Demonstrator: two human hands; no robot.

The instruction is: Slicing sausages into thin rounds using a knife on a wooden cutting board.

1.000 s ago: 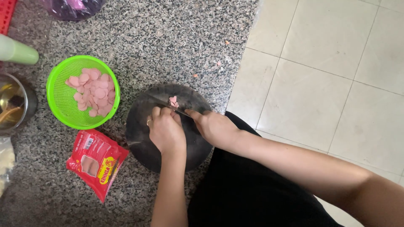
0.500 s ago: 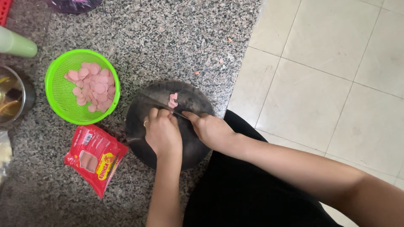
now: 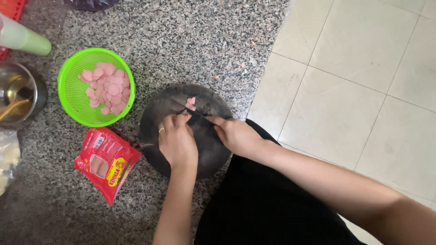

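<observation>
A round dark cutting board (image 3: 209,149) lies on the granite floor. My left hand (image 3: 176,141) rests on it, fingers curled over a pink sausage piece that is mostly hidden. A few cut pink slices (image 3: 190,103) lie just beyond the fingertips. My right hand (image 3: 236,135) grips the handle of a dark knife (image 3: 200,119), whose blade lies across the board against my left fingertips. A ring shows on my left hand.
A green plastic colander (image 3: 68,90) holding several pink sausage slices (image 3: 105,86) sits left of the board. A red sausage packet (image 3: 107,162) lies below it. A steel pot (image 3: 32,93), a pale green cup (image 3: 25,41) and cream floor tiles (image 3: 354,81) border the area.
The view shifted slightly, with objects sitting higher in frame. My hands stay over the board, the knife still working at the sausage piece.
</observation>
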